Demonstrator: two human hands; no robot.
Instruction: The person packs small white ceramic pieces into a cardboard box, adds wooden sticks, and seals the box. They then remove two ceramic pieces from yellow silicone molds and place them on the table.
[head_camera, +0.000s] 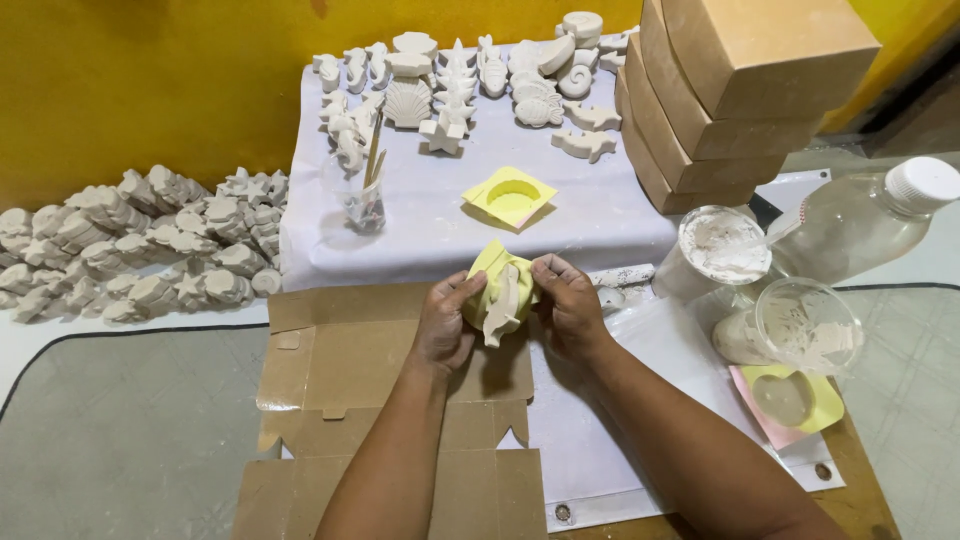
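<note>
Both my hands hold a soft yellow mould (497, 277) bent back over a flattened cardboard box (340, 360). A pale plaster figure (503, 305), long and fish-like, sticks out of the mould. My left hand (445, 320) grips the mould's left side with the thumb on top. On the right side, my right hand (568, 305) pinches the mould's edge.
A second yellow mould (510, 197) lies on the white cloth (430, 235) with many plaster sea figures (455, 90) behind it. More figures (140, 245) are heaped at left. Stacked cardboard boxes (735, 90), a plaster cup (715, 250), a clear bottle (860, 220), a plastic cup (805, 325) stand right.
</note>
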